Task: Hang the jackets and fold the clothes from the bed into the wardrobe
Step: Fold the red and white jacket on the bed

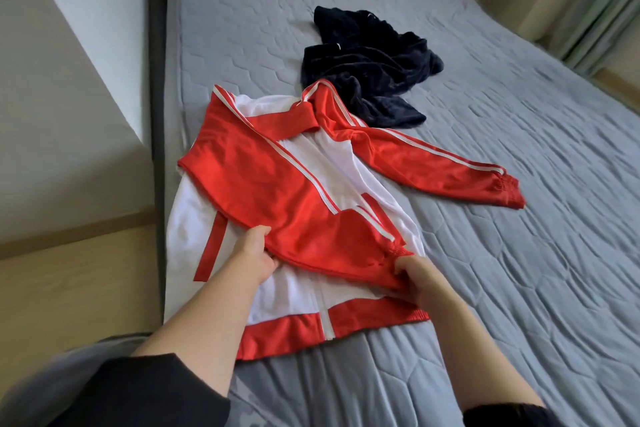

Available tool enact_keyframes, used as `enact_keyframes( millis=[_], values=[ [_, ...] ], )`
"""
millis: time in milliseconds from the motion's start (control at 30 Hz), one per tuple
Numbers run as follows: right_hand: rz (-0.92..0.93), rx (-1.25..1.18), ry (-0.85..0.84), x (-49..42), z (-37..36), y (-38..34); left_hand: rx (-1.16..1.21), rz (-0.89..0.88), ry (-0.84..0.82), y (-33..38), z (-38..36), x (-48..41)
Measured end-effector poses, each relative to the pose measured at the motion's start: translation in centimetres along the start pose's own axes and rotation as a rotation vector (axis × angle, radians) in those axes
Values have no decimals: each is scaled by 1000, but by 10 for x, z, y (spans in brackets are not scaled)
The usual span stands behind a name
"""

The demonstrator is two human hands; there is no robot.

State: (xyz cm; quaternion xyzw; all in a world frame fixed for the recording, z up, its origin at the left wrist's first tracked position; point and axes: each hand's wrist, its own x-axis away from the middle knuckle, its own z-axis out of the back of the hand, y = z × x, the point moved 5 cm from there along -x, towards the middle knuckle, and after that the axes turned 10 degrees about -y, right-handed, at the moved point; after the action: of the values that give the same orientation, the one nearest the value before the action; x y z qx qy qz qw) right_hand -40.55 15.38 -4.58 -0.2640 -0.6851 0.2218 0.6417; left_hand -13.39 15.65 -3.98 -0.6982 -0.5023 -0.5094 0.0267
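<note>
**Both hands on folded sleeve of red-and-white jacket**

Gripping is confirmed at both hands. Left hand (254,255) has its thumb on top and fingers tucked beneath the edge of the red sleeve (277,191), which lies folded diagonally across the garment's front. Right hand (415,276) pinches the gathered, elasticated cuff of that same sleeve, fingers curled round the fabric.

Item under handling: a smooth, slightly glossy red-and-white zip-front track jacket (194,218) with white stripes running along the sleeves. It lies face up near the left edge of the bed, its red ribbed hem nearest the person, a white zip running up the centre. A narrow red strip crosses the white panel on the left side. The red collar is folded over at the top. The second red sleeve (436,163) extends outward to the right, flat on the bed, ending in a puckered cuff.

Beyond the jacket, touching its collar end, lies a crumpled dark navy garment (367,69) of plush, velvety texture, heaped in folds.

Supporting surface: a grey quilted mattress (519,218) stitched in a hexagonal pattern, set in a dark frame. Dark sleeves cover both of the person's forearms near the elbows.
</note>
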Motion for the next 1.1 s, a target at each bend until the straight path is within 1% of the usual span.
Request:
enact_keyframes(
  millis=[67,100,133,167,233,267,300,333,367,467,500,533,567,633,667,700,733,767,800,833,867,900,933,1000,1033,1067,1100],
  values=[
    [-44,78,-46,5,-1,0,-92,20,-40,-4,-4,0],
    [-35,61,-85,5,-4,0,-136,32,-51,-7,-5,-1],
    [-1,23,-99,4,-5,-2,-164,44,-59,-9,-7,0],
    [66,14,-53,2,-3,-5,-175,54,-72,-11,-8,0],
    [228,113,198,3,11,-13,-149,67,-107,-12,-10,0],
    [291,171,331,5,18,-16,-135,65,-122,-11,-9,-1],
    [328,236,429,8,23,-17,-142,50,-136,-10,-7,-2],
    [335,332,488,12,26,-16,-179,31,-143,-10,-4,-3],
    [314,461,512,13,26,-13,-228,14,-139,-9,-1,-4],
    [132,928,468,8,18,-1,-287,7,-122,-12,9,-6],
    [116,1020,478,9,16,-2,-290,14,-126,-12,10,-6],
    [176,1067,497,10,12,-8,-304,21,-129,-12,10,-5],
    [326,1090,516,13,5,-16,-316,26,-133,-12,10,-5],
    [725,1169,508,23,-17,-26,-364,35,-126,-13,9,-3],
    [822,1261,455,24,-29,-24,-395,29,-109,-13,8,-2],
    [809,1377,378,21,-37,-20,-414,10,-90,-12,9,-1],
    [710,1498,312,15,-43,-12,-430,-9,-71,-11,10,-1],
    [549,1600,275,7,-44,-4,-439,-26,-64,-11,10,-2],
    [416,1655,298,1,-44,0,-443,-35,-62,-11,11,-2],
    [357,1662,358,1,-47,-3,-428,-43,-63,-10,12,-3],
    [376,1645,423,3,-57,-11,-394,-48,-61,-8,13,-5],
    [463,1610,454,5,-73,-20,-338,-57,-54,-4,14,-8],
    [566,1574,432,4,-92,-30,-287,-77,-38,1,16,-11],
    [726,1528,294,-3,-131,-42,-221,-165,20,18,22,-19],
    [751,1525,242,-8,-146,-46,-189,-218,49,28,26,-22],
    [725,1534,221,-16,-155,-47,-156,-256,77,38,29,-24],
    [647,1549,233,-25,-158,-47,-113,-280,97,47,33,-27]
  ],
)
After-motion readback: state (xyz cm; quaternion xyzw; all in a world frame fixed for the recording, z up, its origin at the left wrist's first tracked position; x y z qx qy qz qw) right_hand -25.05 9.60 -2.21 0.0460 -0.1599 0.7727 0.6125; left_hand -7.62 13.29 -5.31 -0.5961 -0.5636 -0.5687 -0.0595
